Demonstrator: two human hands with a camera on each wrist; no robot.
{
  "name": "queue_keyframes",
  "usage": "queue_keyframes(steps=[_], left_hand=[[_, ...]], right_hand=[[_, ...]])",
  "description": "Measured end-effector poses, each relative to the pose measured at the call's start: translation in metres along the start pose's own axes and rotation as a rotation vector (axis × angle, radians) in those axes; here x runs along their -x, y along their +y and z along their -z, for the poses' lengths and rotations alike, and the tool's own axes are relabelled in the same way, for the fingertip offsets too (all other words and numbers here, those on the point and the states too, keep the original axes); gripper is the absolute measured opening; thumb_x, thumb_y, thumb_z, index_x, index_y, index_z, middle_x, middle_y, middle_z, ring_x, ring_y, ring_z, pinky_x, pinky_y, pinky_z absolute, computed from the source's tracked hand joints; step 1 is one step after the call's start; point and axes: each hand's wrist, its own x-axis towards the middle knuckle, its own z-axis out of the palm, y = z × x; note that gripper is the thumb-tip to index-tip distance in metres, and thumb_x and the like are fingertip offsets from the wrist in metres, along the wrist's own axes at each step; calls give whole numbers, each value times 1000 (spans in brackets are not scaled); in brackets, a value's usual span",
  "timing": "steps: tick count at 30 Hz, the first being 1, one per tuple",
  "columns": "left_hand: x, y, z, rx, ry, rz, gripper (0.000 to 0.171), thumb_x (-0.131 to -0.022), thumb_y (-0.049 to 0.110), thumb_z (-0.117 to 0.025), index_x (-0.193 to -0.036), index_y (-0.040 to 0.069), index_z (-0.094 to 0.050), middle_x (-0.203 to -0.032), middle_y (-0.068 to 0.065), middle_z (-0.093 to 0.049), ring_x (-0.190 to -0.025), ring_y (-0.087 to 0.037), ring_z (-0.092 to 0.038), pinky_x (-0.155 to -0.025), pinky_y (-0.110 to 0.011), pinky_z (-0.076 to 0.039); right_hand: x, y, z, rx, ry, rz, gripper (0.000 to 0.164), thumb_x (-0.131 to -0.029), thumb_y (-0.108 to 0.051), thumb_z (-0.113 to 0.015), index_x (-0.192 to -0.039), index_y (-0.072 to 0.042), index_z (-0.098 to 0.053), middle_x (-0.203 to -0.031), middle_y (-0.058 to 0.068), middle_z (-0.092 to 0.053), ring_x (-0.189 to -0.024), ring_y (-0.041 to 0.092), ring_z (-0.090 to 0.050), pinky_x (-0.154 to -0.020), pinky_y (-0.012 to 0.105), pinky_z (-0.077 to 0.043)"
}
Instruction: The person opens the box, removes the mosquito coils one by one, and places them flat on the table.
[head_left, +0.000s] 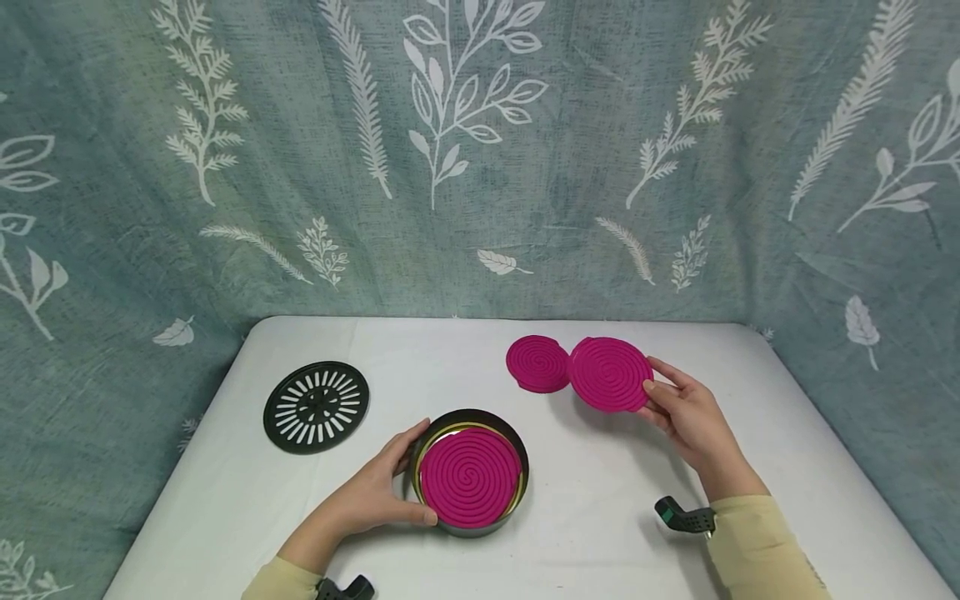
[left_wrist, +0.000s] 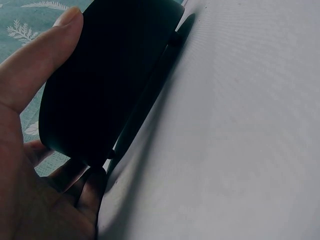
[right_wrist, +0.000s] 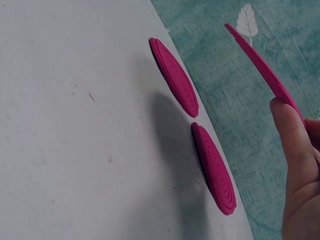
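Observation:
With my right hand [head_left: 696, 422], I pinch a magenta mosquito coil [head_left: 609, 375] by its right edge, thumb on the near side. In the right wrist view the held coil [right_wrist: 261, 65] appears edge-on, raised over the table. Two more coils lie flat there, one farther [right_wrist: 175, 77] and one nearer [right_wrist: 216, 170]; in the head view the held one hides one of them. My left hand [head_left: 371, 497] grips the side of a round black tin [head_left: 517, 454], thumb at the front and fingers behind. Inside the tin, within a gold-coloured inner rim, lies another magenta coil [head_left: 470, 477].
A round black slotted lid [head_left: 318, 408] lies flat on the white table [head_left: 450, 358], left of the tin. A teal leaf-patterned cloth [head_left: 525, 233] hangs behind the table's back edge.

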Motion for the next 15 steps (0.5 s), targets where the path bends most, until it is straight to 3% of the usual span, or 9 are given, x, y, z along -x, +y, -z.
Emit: queue_keyframes(steps=[7, 15], left_hand=[[-1, -1, 0, -22, 10, 0, 124, -60, 46, -94, -158, 22, -23, -157, -1, -29, -142, -23, -33, -116, -41, -31], [0, 0, 2, 28, -8, 4, 122, -61, 41, -95, -158, 23, -23, -158, 0, -28, -142, -21, -32, -117, -42, -29]], right_hand=[[-8, -2, 16, -52, 52, 6, 72, -99, -8, -60, -157, -2, -18, -99, 9, -72, -84, 16, -72, -73, 27, -60], [-10, -3, 35, -77, 124, -10, 73, -99, -8, -60, -159, -8, -18, -100, 6, -73, -84, 16, -72, -71, 26, -60]])
